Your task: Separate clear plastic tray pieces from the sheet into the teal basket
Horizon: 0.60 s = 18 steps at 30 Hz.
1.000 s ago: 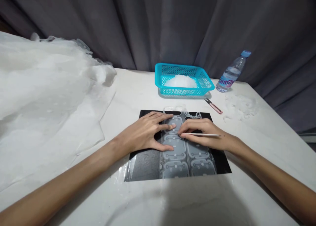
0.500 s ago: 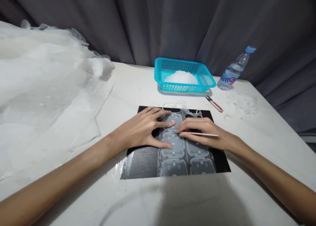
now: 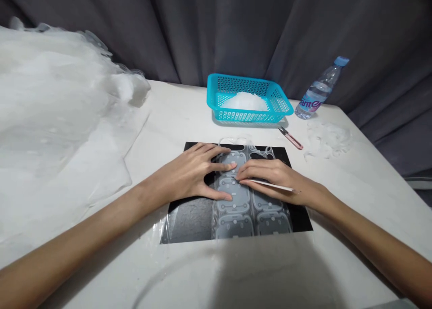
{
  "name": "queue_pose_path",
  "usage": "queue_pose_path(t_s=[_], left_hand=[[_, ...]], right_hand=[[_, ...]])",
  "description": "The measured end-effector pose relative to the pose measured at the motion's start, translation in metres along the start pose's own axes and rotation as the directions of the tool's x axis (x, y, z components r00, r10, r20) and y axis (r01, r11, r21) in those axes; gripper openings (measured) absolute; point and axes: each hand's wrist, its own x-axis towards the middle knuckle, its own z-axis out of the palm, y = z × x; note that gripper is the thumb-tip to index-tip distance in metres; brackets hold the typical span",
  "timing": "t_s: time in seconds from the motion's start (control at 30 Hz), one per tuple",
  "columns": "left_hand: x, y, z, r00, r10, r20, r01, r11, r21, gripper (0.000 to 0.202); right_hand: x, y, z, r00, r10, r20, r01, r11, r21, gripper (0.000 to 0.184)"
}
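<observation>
A translucent sheet of moulded rounded-rectangle pieces (image 3: 234, 225) lies on a black mat (image 3: 191, 221). My left hand (image 3: 202, 169) rests on the left part of the sheet with its fingers spread, thumb and fingertips touching it. Pinched in my right hand (image 3: 275, 176) is a thin white stick-like tool (image 3: 270, 185) with a fine point at its rear end. Its working tip is hidden under my right fingers, close to the sheet between two of the pieces. Loose clear strips (image 3: 261, 149) curl at the sheet's far edge.
A blue perforated basket (image 3: 249, 116) with white pieces in it stands behind the mat. Pink-handled thread snips (image 3: 290, 138), a water bottle (image 3: 317, 95) and clear scraps (image 3: 329, 140) lie or stand to the right. A big heap of translucent sheets (image 3: 60, 111) covers the left side.
The tool's rear end has tipped slightly downward in my right hand. Both hands stay at about the same place on the sheet; the whole view has shifted a little.
</observation>
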Motion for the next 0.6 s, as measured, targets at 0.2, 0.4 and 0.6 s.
queue_pose_path(t_s=[0.2,0.4,0.6], left_hand=[[-0.002,0.000,0.001,1.000,-0.020,0.002,0.020,0.999,-0.027,0.075],[-0.004,0.000,-0.001,0.999,-0.035,0.035,0.036,0.999,-0.014,0.077],[-0.004,0.000,-0.002,0.999,-0.045,0.021,0.047,0.996,-0.080,0.076]], right_hand=[[-0.006,-0.011,-0.019,0.995,0.084,0.060,-0.081,0.996,-0.049,0.021],[-0.007,-0.003,-0.029,0.995,0.103,-0.002,-0.103,0.993,0.052,0.018],[-0.005,0.000,-0.014,0.995,0.067,0.067,-0.071,0.996,0.048,0.020]])
